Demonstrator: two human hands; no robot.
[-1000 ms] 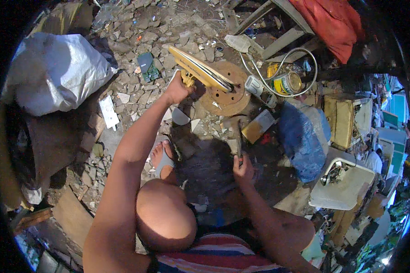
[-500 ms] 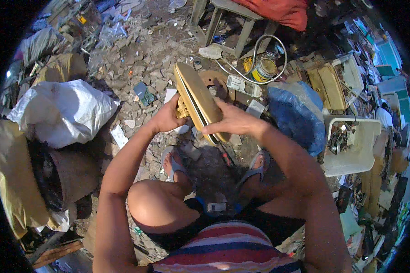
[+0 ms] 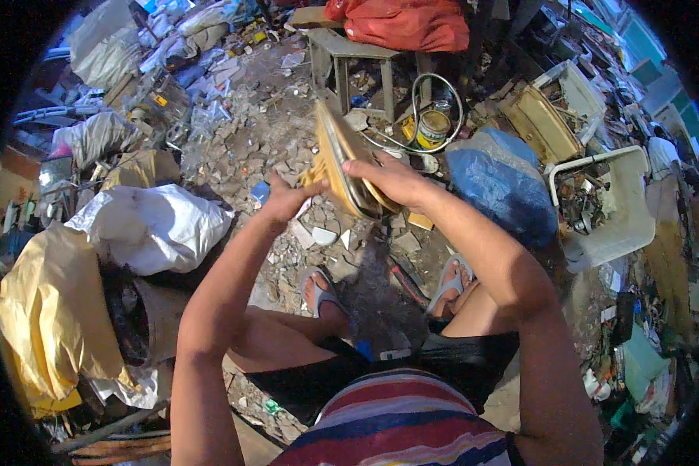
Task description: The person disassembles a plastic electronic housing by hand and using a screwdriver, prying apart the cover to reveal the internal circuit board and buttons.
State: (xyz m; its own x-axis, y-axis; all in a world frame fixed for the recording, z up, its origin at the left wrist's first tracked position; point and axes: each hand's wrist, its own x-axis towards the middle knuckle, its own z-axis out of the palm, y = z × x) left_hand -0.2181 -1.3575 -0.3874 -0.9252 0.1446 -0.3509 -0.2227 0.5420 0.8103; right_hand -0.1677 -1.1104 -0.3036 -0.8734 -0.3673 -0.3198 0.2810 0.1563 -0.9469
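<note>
The debris-strewn ground (image 3: pixel 241 116) extends beneath and ahead of the person. The white sack (image 3: pixel 159 229) lies to the left of the work position. The blue plastic bag (image 3: pixel 497 182) lies to the right, just beside the off-white tub (image 3: pixel 617 242), which contains small mixed scrap. The yellow casing (image 3: pixel 338 151) is located between the two hands, raised above the ground ahead of the feet; it stands tilted, with a dark gap along its edge. The right hand (image 3: pixel 388 180) grasps the right side of the casing, thumb at the gap. The left hand (image 3: pixel 290 198) is at the left side, thumb toward the casing; blur prevents telling whether it grips. The round tin (image 3: pixel 433 130) stands beyond the right hand. The red-handled tool (image 3: pixel 409 286) lies between the feet.
</note>
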